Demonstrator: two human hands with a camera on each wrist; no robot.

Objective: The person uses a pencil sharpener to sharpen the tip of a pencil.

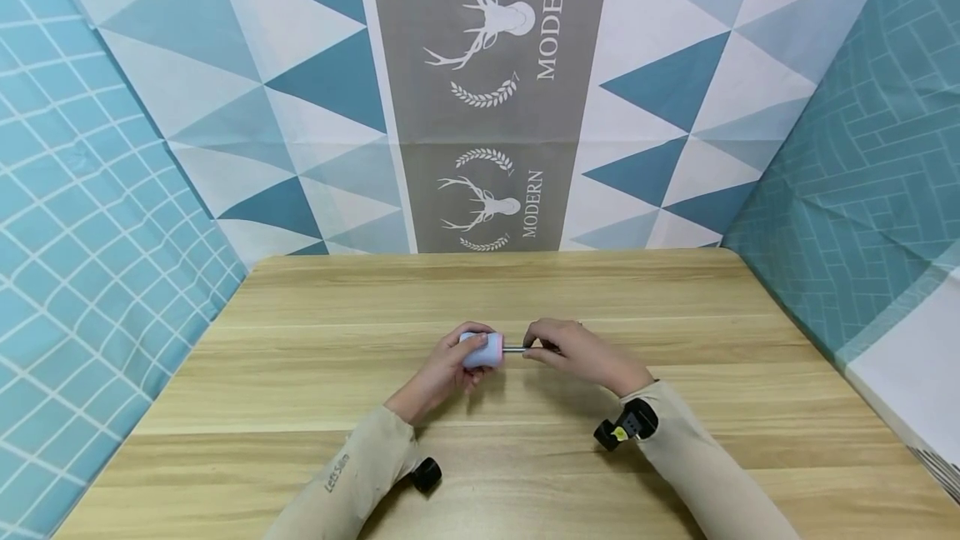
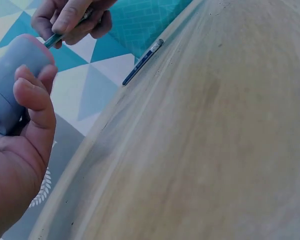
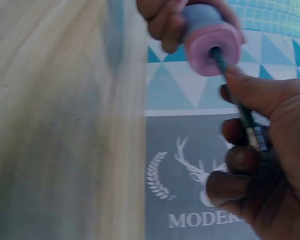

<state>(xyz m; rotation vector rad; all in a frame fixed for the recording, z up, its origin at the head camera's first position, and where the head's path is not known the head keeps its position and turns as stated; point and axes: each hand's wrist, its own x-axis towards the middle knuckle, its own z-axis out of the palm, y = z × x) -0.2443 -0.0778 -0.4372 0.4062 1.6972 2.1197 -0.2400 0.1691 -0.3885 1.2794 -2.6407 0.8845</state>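
My left hand (image 1: 450, 361) grips a small pale-blue electric pencil sharpener (image 1: 483, 350) with a pink end, held on its side above the table. In the right wrist view, the sharpener's pink face (image 3: 200, 52) has a round hole in the middle. A dark green pencil (image 3: 235, 100) has its tip in that hole. My right hand (image 1: 581, 352) pinches the pencil between thumb and fingers, and its back end runs down past the curled fingers. In the left wrist view, the thumb and fingers of the left hand (image 2: 30, 145) wrap round the sharpener's body.
A second pencil (image 2: 142, 62), dark blue, lies on the wooden table (image 1: 480, 457) in the left wrist view. Patterned cloth (image 1: 487, 107) with triangles and deer heads hangs behind the table. Blue checked cloth (image 1: 90, 215) stands at the left, teal cloth (image 1: 870, 148) at the right.
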